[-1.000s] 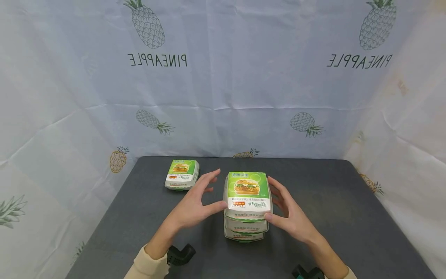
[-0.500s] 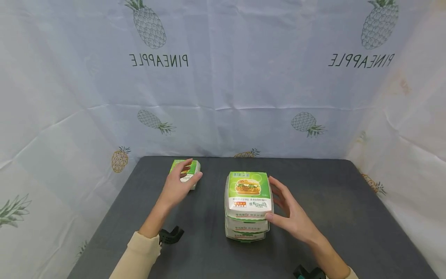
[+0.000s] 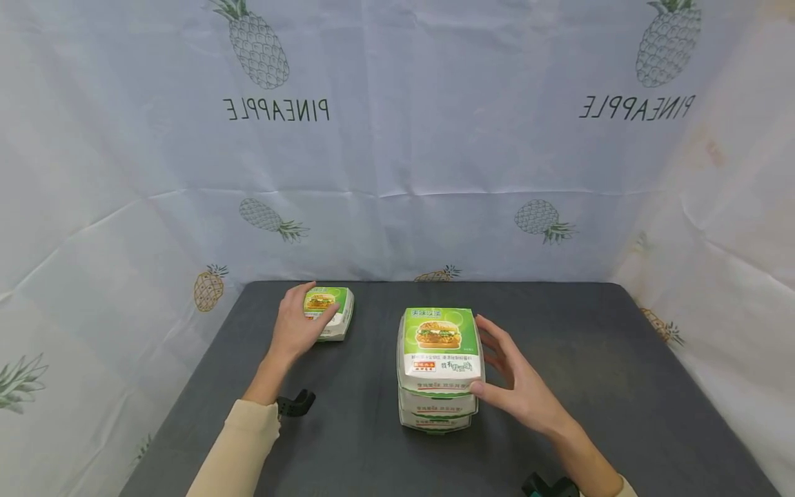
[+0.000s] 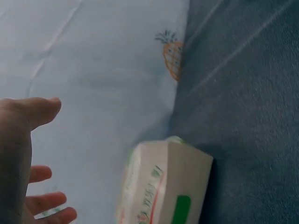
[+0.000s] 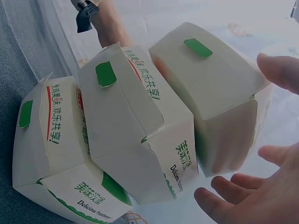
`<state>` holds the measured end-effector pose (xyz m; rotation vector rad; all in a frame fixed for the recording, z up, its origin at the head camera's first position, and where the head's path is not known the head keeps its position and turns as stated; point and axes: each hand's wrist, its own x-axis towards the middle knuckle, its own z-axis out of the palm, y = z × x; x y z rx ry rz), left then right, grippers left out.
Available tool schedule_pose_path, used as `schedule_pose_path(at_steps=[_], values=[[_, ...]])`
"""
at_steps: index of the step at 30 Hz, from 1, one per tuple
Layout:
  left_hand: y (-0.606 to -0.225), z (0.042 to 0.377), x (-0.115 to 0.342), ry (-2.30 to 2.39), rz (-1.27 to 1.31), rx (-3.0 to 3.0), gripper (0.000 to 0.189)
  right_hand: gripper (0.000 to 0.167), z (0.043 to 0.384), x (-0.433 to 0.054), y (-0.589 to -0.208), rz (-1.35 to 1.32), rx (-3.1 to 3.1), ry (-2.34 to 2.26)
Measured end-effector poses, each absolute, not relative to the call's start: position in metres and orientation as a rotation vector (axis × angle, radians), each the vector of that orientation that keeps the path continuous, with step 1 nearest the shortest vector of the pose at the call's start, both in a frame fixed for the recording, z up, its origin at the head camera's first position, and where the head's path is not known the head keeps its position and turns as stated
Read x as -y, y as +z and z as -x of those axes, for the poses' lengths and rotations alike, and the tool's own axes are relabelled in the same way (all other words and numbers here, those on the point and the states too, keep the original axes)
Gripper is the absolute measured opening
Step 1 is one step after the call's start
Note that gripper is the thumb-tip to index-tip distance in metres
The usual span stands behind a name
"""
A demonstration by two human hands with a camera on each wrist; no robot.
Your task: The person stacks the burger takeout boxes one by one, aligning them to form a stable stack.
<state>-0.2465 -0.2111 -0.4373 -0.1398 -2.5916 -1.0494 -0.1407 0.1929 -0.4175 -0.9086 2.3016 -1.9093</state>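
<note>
A green-and-white hamburger box lies on the dark table at the back left, burger picture up. My left hand is over its left side, thumb and fingers spread; in the left wrist view the hand is apart from the box. Nearer the middle, three such boxes stand in a stack, slightly out of line. My right hand is at the stack's right side, thumb by the top box's front corner. In the right wrist view its loosely spread fingers lie beside the top box.
The dark table has rounded back corners. Behind and beside it hangs a pale cloth printed with pineapples. A black wrist strap is on the left wrist and another black device is on the right.
My left hand has left the stack's left side and moved left and back to the single box, then a little further left over it. My right hand has stayed at the stack.
</note>
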Motion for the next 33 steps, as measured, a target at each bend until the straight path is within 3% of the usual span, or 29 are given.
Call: schedule_pose_path(at_steps=[8, 19, 33], values=[[-0.456, 0.26, 0.234, -1.233, -0.009, 2.773, 0.099, 0.087, 0.14, -0.193, -0.418, 0.883, -2.323, -1.898], [-0.476, 0.273, 0.249, -1.332, 0.067, 2.853, 0.115, 0.086, 0.139, -0.192, -0.419, 0.872, -2.338, -1.885], [-0.486, 0.274, 0.254, -1.375, 0.084, 2.844, 0.115, 0.085, 0.139, -0.191, -0.418, 0.893, -2.338, -1.886]])
